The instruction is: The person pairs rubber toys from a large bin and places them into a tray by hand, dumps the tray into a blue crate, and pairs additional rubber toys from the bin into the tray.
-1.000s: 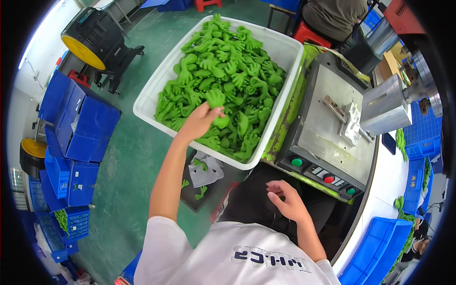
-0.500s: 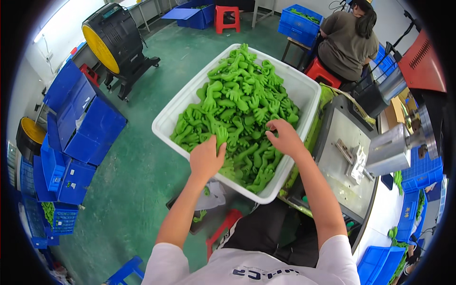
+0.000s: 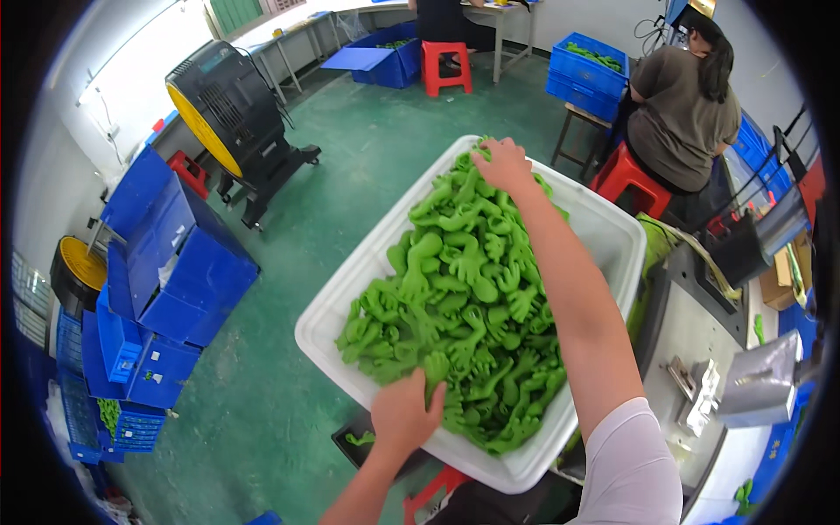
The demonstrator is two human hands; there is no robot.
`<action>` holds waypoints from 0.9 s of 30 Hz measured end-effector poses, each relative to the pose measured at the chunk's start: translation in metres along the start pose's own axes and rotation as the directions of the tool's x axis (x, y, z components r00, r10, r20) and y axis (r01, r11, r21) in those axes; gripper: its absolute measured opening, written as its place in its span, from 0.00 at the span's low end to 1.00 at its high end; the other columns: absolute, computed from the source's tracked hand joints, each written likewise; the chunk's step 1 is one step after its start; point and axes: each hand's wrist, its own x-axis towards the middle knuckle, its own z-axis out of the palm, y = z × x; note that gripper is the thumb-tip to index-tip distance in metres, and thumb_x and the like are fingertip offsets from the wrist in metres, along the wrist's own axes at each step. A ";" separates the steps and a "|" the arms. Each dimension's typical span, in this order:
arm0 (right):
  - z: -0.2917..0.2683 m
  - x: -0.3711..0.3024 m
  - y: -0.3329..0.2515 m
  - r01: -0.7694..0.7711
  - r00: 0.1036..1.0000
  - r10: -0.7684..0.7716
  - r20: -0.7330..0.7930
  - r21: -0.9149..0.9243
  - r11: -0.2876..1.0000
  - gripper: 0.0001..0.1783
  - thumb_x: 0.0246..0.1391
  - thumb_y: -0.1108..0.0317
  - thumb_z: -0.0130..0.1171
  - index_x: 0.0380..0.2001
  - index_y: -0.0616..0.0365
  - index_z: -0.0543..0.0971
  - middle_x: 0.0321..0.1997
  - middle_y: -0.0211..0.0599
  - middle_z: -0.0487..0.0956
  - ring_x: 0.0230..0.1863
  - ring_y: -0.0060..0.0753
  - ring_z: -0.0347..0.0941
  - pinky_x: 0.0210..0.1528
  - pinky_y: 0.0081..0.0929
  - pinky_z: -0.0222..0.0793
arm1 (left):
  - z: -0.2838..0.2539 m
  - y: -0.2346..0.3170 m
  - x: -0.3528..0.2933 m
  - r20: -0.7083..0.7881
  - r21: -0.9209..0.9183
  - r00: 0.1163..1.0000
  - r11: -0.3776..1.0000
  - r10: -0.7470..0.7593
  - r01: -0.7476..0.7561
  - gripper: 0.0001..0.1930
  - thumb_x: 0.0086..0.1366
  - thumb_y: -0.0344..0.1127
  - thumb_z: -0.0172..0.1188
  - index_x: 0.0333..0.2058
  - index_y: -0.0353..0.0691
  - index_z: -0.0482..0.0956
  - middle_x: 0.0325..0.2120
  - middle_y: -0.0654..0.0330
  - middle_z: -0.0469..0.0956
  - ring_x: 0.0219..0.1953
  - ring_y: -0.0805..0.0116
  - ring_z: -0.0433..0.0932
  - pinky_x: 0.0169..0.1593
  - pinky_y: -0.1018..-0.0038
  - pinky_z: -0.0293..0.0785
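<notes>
A white plastic tub [image 3: 608,236] is heaped with green, rubbery-looking hand-shaped pieces [image 3: 464,262], each with spread fingers on a bent arm. At the tub's near left side, my left hand [image 3: 404,413] is closed around one green hand-shaped piece [image 3: 435,367], whose fingers poke up past my thumb. My right hand [image 3: 505,164] reaches over the pile to the far corner. Its fingers are curled down onto green pieces there and seem to pinch one, though the fingertips are partly hidden. My right forearm covers part of the heap.
A machine with a metal plate [image 3: 691,341] stands close on the right. Beyond it a person [image 3: 682,114] sits on a red stool [image 3: 630,179]. Blue boxes [image 3: 197,271] and a large black-and-yellow fan [image 3: 232,109] stand at left. A dark tray [image 3: 350,446] lies below the tub.
My right hand has moved from the tub's right side to its far corner. My left hand keeps a green piece at the near left side. The view has shifted, so the tub appears lower.
</notes>
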 end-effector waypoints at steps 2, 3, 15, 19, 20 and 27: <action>0.017 0.019 -0.007 -0.052 0.998 0.051 -0.022 -0.027 0.998 0.24 0.57 0.44 0.58 0.50 0.45 0.81 0.62 0.41 0.71 0.59 0.54 0.69 0.55 0.61 0.68 | 0.005 0.000 0.003 -0.024 -0.007 1.000 1.000 0.002 -0.002 0.17 0.62 0.47 0.63 0.28 0.39 0.71 0.20 0.52 0.75 0.24 0.46 0.76 0.28 0.54 0.68; 0.028 0.020 -0.012 -0.049 0.999 0.050 0.004 -0.092 0.994 0.25 0.56 0.43 0.58 0.51 0.44 0.81 0.64 0.40 0.68 0.61 0.54 0.66 0.56 0.64 0.66 | 0.005 0.001 0.003 -0.037 -0.043 0.999 0.999 -0.007 0.006 0.17 0.61 0.46 0.64 0.27 0.40 0.71 0.19 0.53 0.74 0.24 0.47 0.75 0.27 0.55 0.67; 0.058 0.027 -0.021 0.118 0.914 0.043 0.404 -0.365 0.924 0.33 0.46 0.36 0.57 0.49 0.41 0.85 0.67 0.41 0.69 0.69 0.58 0.60 0.67 0.80 0.43 | 0.005 -0.011 0.011 -0.098 -0.181 0.995 0.983 0.001 -0.018 0.15 0.58 0.42 0.66 0.28 0.39 0.71 0.18 0.56 0.73 0.22 0.51 0.74 0.26 0.60 0.66; 0.049 -0.011 -0.041 -0.042 0.851 0.149 0.504 -0.217 0.975 0.34 0.45 0.32 0.53 0.46 0.43 0.87 0.61 0.42 0.77 0.65 0.55 0.67 0.74 0.70 0.28 | 0.006 -0.021 -0.003 -0.114 -0.131 0.993 0.991 0.025 -0.040 0.13 0.61 0.44 0.64 0.33 0.40 0.76 0.20 0.56 0.76 0.24 0.52 0.76 0.28 0.60 0.70; 0.045 -0.019 -0.039 -0.041 0.855 0.152 0.496 -0.227 0.973 0.34 0.45 0.32 0.53 0.46 0.43 0.87 0.61 0.42 0.77 0.65 0.55 0.67 0.74 0.70 0.28 | 0.005 -0.021 -0.006 -0.134 -0.119 0.990 0.991 0.038 -0.054 0.13 0.61 0.44 0.64 0.33 0.40 0.75 0.20 0.55 0.76 0.24 0.51 0.76 0.28 0.59 0.70; 0.034 -0.070 -0.021 0.191 0.773 0.002 0.634 -0.235 0.953 0.35 0.45 0.32 0.54 0.46 0.44 0.87 0.57 0.42 0.80 0.63 0.48 0.70 0.76 0.61 0.27 | 0.008 -0.014 -0.021 -0.214 -0.167 0.975 0.982 0.051 -0.088 0.15 0.60 0.43 0.64 0.28 0.38 0.71 0.19 0.52 0.75 0.24 0.46 0.76 0.28 0.54 0.68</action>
